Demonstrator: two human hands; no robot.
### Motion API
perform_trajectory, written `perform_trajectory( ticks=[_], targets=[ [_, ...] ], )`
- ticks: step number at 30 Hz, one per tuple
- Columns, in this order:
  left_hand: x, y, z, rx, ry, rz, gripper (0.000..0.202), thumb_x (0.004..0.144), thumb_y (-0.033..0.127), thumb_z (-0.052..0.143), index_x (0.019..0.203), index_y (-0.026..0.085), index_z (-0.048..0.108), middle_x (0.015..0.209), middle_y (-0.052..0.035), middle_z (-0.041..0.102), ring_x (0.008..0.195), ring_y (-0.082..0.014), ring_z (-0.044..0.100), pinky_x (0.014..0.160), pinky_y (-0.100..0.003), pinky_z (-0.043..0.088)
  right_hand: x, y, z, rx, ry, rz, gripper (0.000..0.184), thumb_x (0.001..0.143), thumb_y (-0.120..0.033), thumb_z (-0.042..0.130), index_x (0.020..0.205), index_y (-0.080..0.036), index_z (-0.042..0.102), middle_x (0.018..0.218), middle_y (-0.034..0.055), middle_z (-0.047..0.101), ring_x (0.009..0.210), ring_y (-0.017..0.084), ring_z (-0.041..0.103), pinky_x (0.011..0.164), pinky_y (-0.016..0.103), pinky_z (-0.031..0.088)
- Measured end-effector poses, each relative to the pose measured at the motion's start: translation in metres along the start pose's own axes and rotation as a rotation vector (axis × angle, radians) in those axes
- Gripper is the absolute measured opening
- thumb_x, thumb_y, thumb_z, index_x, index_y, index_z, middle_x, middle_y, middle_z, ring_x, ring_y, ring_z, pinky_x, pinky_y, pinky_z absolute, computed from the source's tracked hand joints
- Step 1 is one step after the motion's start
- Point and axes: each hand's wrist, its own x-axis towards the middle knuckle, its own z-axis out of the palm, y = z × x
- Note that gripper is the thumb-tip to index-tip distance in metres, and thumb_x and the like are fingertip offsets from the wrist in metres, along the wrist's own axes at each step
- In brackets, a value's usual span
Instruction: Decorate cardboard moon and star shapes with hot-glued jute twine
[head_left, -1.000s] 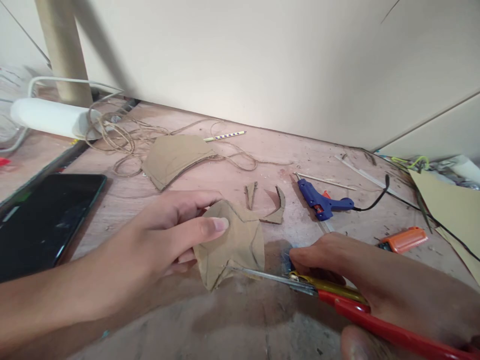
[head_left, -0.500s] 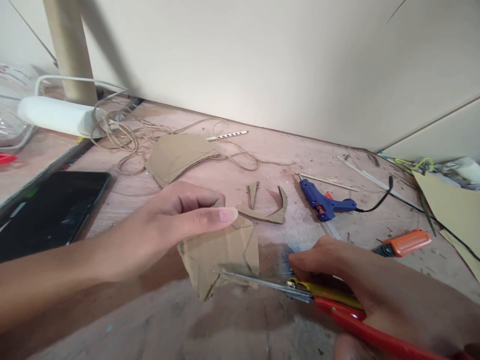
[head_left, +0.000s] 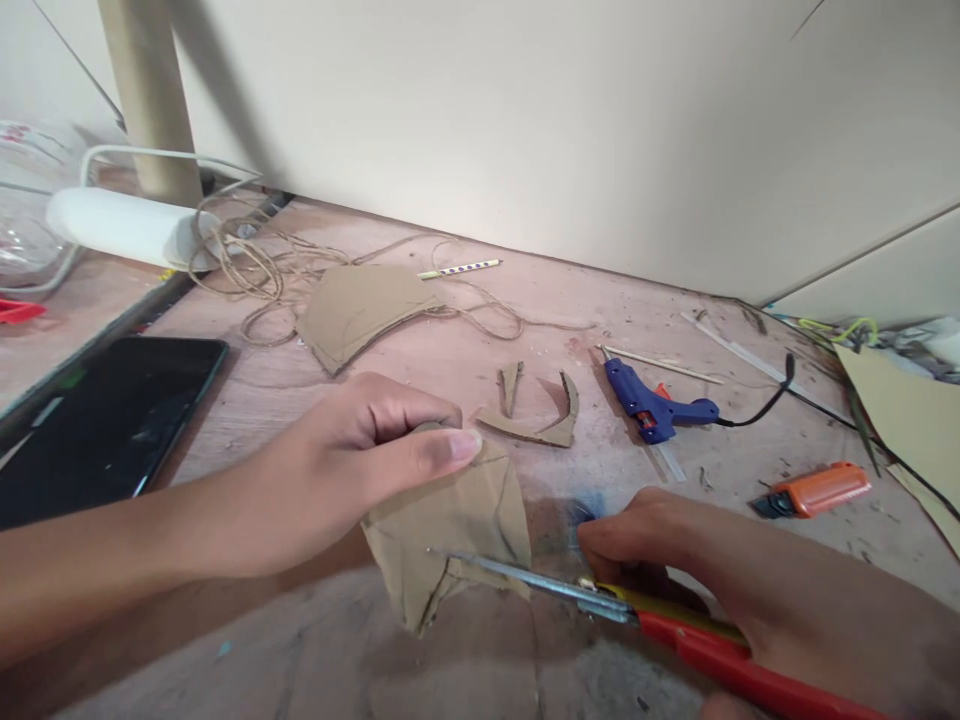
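Observation:
Between thumb and fingers, my left hand (head_left: 375, 440) pinches the upper edge of a small piece of cardboard (head_left: 420, 525) with pencil lines drawn on it. A cut notch shows in its lower edge. My right hand (head_left: 697, 560) is closed around the red and yellow handles of a pair of scissors (head_left: 555, 583). One blade lies across the face of the cardboard at the notch; the other is largely hidden behind it. Just beyond the held piece lie a curved cardboard offcut (head_left: 551, 432) and a narrow cardboard sliver (head_left: 510, 388).
Farther back are a larger cardboard piece (head_left: 367, 305), tangled twine (head_left: 270, 290) and a dotted pencil (head_left: 469, 268). At right lie a blue glue gun (head_left: 652, 400) and an orange box cutter (head_left: 817, 490). A phone (head_left: 112, 420) rests at left, near a white roll (head_left: 127, 228).
The scissors' handles have closed further, and the blades sit more tightly over the cardboard. The cardboard has tilted slightly, its lower corner now lower in view. The view has shifted a little.

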Motion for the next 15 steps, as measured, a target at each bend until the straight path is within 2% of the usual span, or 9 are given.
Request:
perform_trajectory(
  ticks=[3,6,9,12,15],
  targets=[
    [-0.002,0.003,0.004,-0.021,-0.03,0.001,0.054,0.114,0.047,0.069,0.07,0.024,0.048,0.065,0.0071,0.034,0.055,-0.009,0.03,0.045,-0.021,0.022,0.001,-0.001,0.003,0.082,-0.037,0.038,0.061,0.09,-0.084,0.096,0.085,-0.027,0.073,0.083,0.0017,0.073,0.075,0.023,0.063,0.066,0.035,0.048],
    [-0.002,0.005,0.005,-0.005,-0.036,0.012,0.053,0.113,0.044,0.069,0.069,0.024,0.047,0.065,0.0073,0.033,0.055,-0.0086,0.029,0.044,-0.022,0.02,0.001,-0.001,0.004,0.084,-0.056,0.088,0.051,0.086,-0.07,0.097,0.081,-0.027,0.07,0.084,0.0014,0.072,0.074,0.023,0.063,0.065,0.035,0.044],
    [0.0,0.004,0.003,0.008,-0.02,0.007,0.053,0.112,0.045,0.071,0.069,0.025,0.047,0.065,0.0073,0.033,0.055,-0.0087,0.03,0.044,-0.022,0.02,0.0,-0.001,0.004,0.088,-0.069,0.127,0.041,0.08,-0.059,0.098,0.082,-0.027,0.072,0.085,0.0003,0.073,0.074,0.023,0.066,0.061,0.033,0.041],
    [0.001,0.001,0.001,0.008,-0.005,-0.004,0.055,0.111,0.049,0.075,0.069,0.025,0.048,0.065,0.0074,0.035,0.055,-0.0091,0.032,0.044,-0.022,0.022,-0.001,0.0,0.003,0.092,-0.024,0.144,0.048,0.077,-0.061,0.106,0.081,-0.027,0.072,0.083,-0.001,0.071,0.074,0.022,0.065,0.058,0.032,0.038],
    [-0.002,-0.006,0.001,0.033,0.033,-0.013,0.058,0.112,0.054,0.078,0.071,0.025,0.05,0.065,0.0073,0.036,0.056,-0.0105,0.033,0.046,-0.022,0.027,0.0,0.0,0.002,0.042,-0.015,0.111,0.064,0.077,-0.078,0.109,0.079,-0.026,0.072,0.083,-0.0009,0.071,0.073,0.021,0.065,0.057,0.032,0.039]
  ],
)
